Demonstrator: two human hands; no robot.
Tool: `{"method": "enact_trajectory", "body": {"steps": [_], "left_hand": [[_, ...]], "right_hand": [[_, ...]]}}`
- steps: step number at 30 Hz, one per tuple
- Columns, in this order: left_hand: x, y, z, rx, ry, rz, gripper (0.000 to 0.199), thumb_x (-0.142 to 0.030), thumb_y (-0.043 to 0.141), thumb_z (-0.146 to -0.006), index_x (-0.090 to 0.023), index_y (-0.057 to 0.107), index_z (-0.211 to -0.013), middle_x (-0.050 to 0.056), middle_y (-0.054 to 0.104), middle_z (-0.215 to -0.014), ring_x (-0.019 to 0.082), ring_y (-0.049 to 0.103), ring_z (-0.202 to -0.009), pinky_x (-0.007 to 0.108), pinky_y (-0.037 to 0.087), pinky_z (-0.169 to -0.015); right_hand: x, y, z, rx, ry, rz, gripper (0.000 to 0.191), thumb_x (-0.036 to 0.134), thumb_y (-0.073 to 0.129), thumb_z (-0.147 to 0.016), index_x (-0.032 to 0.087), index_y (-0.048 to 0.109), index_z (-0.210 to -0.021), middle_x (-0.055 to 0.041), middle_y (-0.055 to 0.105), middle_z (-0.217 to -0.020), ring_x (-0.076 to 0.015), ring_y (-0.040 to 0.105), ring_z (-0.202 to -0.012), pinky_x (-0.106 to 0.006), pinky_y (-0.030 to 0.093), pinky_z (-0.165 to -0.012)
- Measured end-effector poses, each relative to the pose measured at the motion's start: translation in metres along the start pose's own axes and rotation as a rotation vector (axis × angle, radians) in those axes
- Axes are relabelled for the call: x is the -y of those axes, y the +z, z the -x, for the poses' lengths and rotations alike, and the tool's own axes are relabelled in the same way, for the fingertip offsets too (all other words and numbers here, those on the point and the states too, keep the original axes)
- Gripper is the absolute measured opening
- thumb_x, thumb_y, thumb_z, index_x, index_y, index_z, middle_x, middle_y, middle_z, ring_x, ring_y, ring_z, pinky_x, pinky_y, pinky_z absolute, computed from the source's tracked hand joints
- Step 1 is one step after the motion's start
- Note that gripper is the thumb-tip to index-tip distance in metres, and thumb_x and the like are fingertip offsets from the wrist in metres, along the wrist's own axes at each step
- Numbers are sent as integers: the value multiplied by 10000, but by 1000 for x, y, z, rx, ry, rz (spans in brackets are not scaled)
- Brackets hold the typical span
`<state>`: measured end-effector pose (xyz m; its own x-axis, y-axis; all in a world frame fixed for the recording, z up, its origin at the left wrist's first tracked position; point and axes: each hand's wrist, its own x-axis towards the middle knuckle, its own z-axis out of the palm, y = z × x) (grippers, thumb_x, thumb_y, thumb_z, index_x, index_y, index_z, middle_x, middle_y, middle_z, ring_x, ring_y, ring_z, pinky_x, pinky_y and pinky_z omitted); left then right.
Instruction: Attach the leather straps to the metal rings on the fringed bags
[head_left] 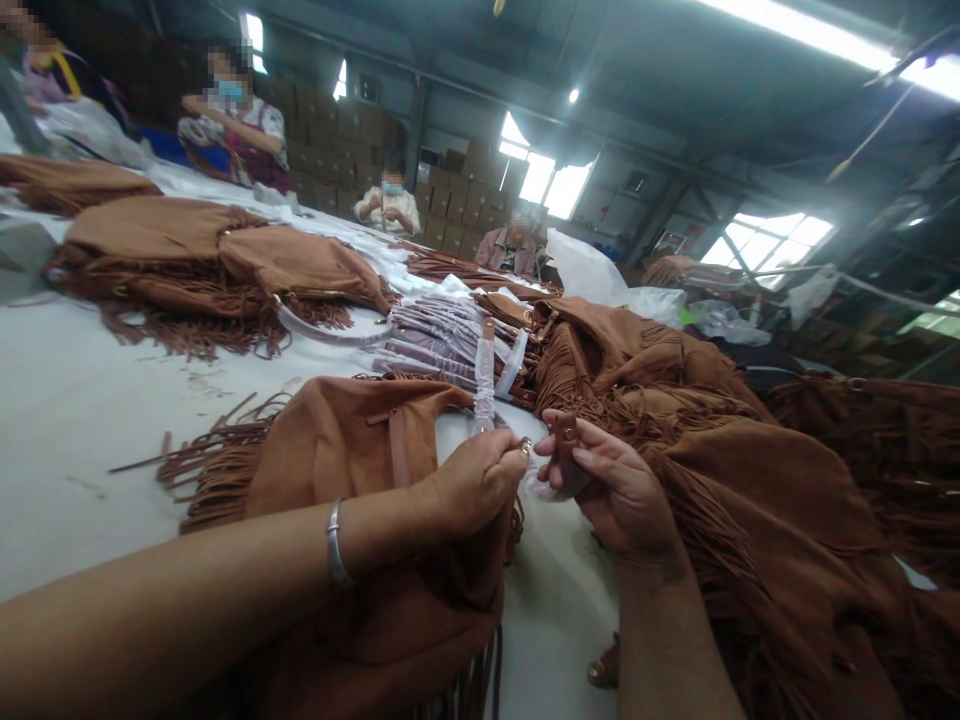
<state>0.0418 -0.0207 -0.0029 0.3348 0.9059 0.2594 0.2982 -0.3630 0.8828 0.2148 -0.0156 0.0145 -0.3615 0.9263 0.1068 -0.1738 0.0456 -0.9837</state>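
Note:
A brown fringed bag (337, 450) lies on the white table, partly under my left forearm. My left hand (480, 478) is closed over the bag's right side, pinching a small gold metal ring (526, 445). Just to its right, my right hand (619, 485) grips the brown end of a strap (566, 436), which has a small metal stud and clear plastic wrap below it. A plastic-wrapped strap (485, 385) stands up behind my left hand, its brown tip bare. The two hands are close together with a narrow gap between them.
Brown fringed bags pile up at the right (780, 500) and back left (300, 262) of the white table (82, 430). Wrapped straps (439, 335) lie in a bundle behind the near bag. Several people sit or stand at the far side, before stacked cartons (322, 130).

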Motion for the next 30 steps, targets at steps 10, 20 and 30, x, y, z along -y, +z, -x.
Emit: {"method": "enact_trajectory", "body": {"steps": [10, 20, 30], "left_hand": [[13, 2, 2, -40, 76, -138, 165, -248, 324, -818, -177, 409, -695, -3, 437, -675, 139, 420, -649, 257, 325, -607], [15, -10, 2, -21, 62, -7, 182, -263, 361, -813, -153, 502, -779, 20, 503, -746, 152, 464, -720, 260, 354, -664], [16, -16, 1, 13, 104, -8, 179, -247, 371, -812, -152, 500, -733, 5, 494, -695, 134, 458, -672, 242, 343, -624]], "right_hand": [[4, 2, 4, -204, -189, 359, 246, 268, 676, -747, 158, 625, -961, -57, 665, -797, -132, 579, -583, -237, 465, -514], [-16, 9, -8, -193, -462, 973, 284, 253, 603, -821, 204, 578, -1100, -58, 638, -956, -192, 610, -858, -311, 497, -783], [-13, 8, -8, -200, -737, 1347, 310, 180, 449, -904, 174, 519, -1206, -104, 629, -1070, -207, 599, -990, -332, 468, -891]]}}
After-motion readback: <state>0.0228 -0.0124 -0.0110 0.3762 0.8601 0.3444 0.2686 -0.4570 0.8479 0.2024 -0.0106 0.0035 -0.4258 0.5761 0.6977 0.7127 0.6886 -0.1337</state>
